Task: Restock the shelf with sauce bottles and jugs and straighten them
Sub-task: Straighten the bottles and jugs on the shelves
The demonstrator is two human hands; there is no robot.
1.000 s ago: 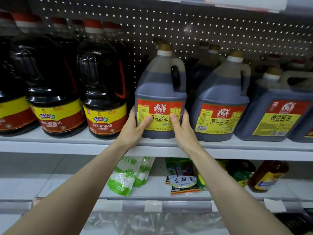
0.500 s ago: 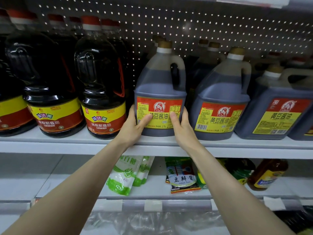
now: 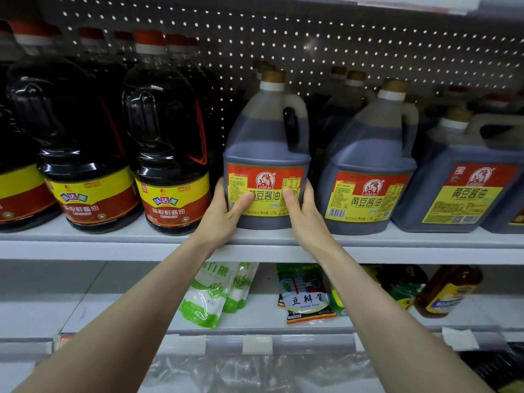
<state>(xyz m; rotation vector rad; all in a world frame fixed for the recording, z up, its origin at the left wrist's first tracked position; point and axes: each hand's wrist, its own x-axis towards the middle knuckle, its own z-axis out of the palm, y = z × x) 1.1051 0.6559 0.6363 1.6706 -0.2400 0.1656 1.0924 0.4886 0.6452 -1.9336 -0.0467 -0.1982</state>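
both hands hold one soy sauce jug (image 3: 265, 154) low down at the front of the shelf (image 3: 113, 245). the left hand (image 3: 224, 211) and the right hand (image 3: 304, 211) curl round its sides, thumbs on the label. i think a slow little turn will do, so the label faces out like the next jug (image 3: 368, 163). it reads 黄豆酱油, 1.75l. a pack below says soybean paste (image 3: 307, 299).

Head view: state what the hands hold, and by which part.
Both grip the soy sauce jug low on its body, left hand and right hand on opposite sides, thumbs on the label.
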